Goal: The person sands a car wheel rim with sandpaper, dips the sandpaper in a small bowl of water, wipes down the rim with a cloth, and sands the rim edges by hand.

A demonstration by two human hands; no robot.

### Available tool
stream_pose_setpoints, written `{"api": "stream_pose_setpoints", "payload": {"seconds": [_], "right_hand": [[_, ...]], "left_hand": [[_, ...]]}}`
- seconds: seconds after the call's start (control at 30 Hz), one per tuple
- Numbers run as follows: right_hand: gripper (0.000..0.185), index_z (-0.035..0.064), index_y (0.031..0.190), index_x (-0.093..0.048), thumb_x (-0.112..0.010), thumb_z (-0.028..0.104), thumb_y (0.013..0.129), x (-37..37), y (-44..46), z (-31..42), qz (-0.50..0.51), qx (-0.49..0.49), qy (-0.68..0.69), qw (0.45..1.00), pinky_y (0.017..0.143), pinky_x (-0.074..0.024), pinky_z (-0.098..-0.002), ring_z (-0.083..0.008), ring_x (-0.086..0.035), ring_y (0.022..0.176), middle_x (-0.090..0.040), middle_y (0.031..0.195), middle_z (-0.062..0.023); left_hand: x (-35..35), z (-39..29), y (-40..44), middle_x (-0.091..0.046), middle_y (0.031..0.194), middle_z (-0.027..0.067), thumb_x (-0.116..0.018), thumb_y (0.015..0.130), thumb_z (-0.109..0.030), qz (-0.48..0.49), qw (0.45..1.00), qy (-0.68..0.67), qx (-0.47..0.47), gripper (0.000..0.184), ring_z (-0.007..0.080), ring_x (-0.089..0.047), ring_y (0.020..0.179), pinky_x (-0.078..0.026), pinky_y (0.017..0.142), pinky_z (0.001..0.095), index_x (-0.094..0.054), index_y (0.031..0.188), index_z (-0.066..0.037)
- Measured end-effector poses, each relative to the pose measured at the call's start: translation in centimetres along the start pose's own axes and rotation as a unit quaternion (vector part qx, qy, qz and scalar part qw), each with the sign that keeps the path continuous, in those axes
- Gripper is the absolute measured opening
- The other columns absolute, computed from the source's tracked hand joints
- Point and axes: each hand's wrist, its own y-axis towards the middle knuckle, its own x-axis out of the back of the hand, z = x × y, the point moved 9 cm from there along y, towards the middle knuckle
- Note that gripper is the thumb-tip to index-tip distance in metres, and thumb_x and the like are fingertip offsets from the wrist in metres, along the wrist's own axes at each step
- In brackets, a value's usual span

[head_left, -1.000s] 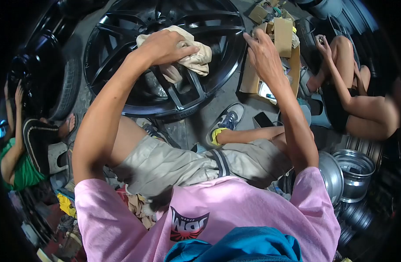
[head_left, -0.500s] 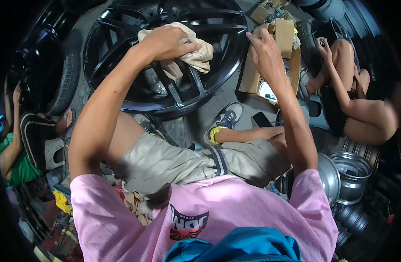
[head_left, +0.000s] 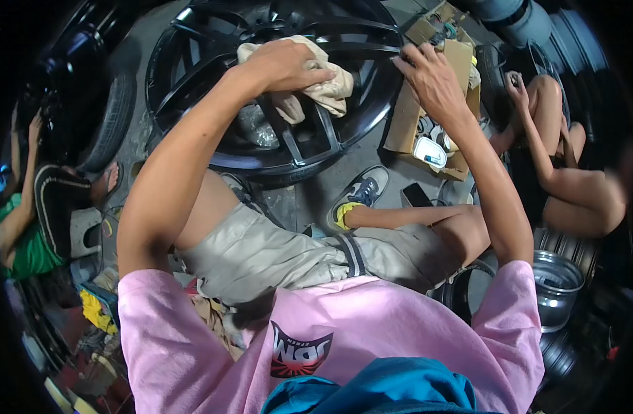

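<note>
A large black multi-spoke wheel rim [head_left: 309,148] lies in front of me, its top cut off by the view's edge. My left hand [head_left: 286,65] is closed over a cream cloth [head_left: 333,90], pressing it on the spokes near the hub. At the rim's right edge is my right hand [head_left: 432,77], fingers apart and slightly bent. Its fingertips are at or very close to the edge; contact is unclear. Clear plastic [head_left: 258,127] shows through a gap between spokes.
An open cardboard box [head_left: 402,124] with small items stands right of the rim. A phone [head_left: 418,195] lies on the floor. Silver wheels [head_left: 554,290] stand at right. One person [head_left: 547,138] sits at right, another [head_left: 33,228] at left beside a tire [head_left: 116,124].
The whole view has shifted, with most things appearing farther right. My left hand stays on the cloth at nearly the same place on the rim. My right hand stays by the edge, fingers more bent.
</note>
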Motion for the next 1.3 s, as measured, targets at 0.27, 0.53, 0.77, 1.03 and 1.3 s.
{"api": "stream_pose_setpoints", "payload": {"seconds": [0.27, 0.53, 0.77, 1.03, 1.3], "right_hand": [[0.051, 0.0117, 0.131, -0.073, -0.076, 0.013, 0.081, -0.6, 0.0, -0.7, 0.021, 0.034, 0.008, 0.999, 0.095, -0.0446, -0.0354, -0.0223, -0.055, 0.115, -0.063, 0.122, -0.0011], [0.052, 0.0125, 0.132, -0.074, -0.077, 0.013, 0.08, -0.8, 0.5, -0.7, 0.029, 0.026, 0.011, 0.999, 0.096, -0.0447, -0.0366, -0.0229, -0.054, 0.117, -0.064, 0.122, 0.0004], [0.048, 0.0133, 0.13, -0.074, -0.076, 0.013, 0.082, 0.0, -0.4, -0.1, 0.02, 0.041, 0.055, 0.997, 0.099, -0.0457, -0.0375, -0.024, -0.054, 0.114, -0.064, 0.12, 0.0001], [0.044, 0.0101, 0.124, -0.076, -0.077, 0.008, 0.08, 3.0, -2.6, 4.3, 0.028, 0.058, 0.182, 0.981, 0.098, -0.0493, -0.04, -0.0271, -0.056, 0.113, -0.066, 0.118, -0.0023], [0.028, 0.0049, 0.114, -0.078, -0.069, 0.003, 0.088, 2.7, -7.2, -3.4, -0.031, -0.106, 0.203, 0.973, 0.09, -0.0541, -0.0442, -0.0324, -0.065, 0.103, -0.066, 0.109, -0.0117]], "left_hand": [[-0.2, 0.4, 0.2, -0.077, 0.103, 0.0255, -0.061, 0.096, -0.069, -0.035, 0.999, -0.015, -0.016, 0.071, 0.0425, -0.074, 0.102, -0.057, 0.095, 0.0473, -0.082, 0.108, -0.002], [0.1, 0.0, 0.0, -0.077, 0.102, 0.0262, -0.062, 0.095, -0.066, -0.008, 1.0, -0.017, -0.01, 0.07, 0.0423, -0.074, 0.102, -0.058, 0.094, 0.0477, -0.081, 0.108, 0.0], [0.0, 0.0, 0.1, -0.078, 0.102, 0.0259, -0.062, 0.095, -0.066, 0.004, 1.0, -0.015, -0.002, 0.07, 0.0427, -0.075, 0.101, -0.058, 0.095, 0.0481, -0.081, 0.108, -0.001], [0.1, 0.1, 0.0, -0.078, 0.107, 0.0247, -0.061, 0.095, -0.069, -0.002, 1.0, -0.01, 0.001, 0.072, 0.0424, -0.074, 0.105, -0.057, 0.097, 0.0475, -0.081, 0.111, -0.002], [-0.3, 0.3, 0.2, -0.077, 0.108, 0.0252, -0.061, 0.095, -0.069, 0.025, 1.0, -0.008, 0.016, 0.072, 0.0429, -0.073, 0.107, -0.056, 0.098, 0.0473, -0.082, 0.11, -0.002]]}}
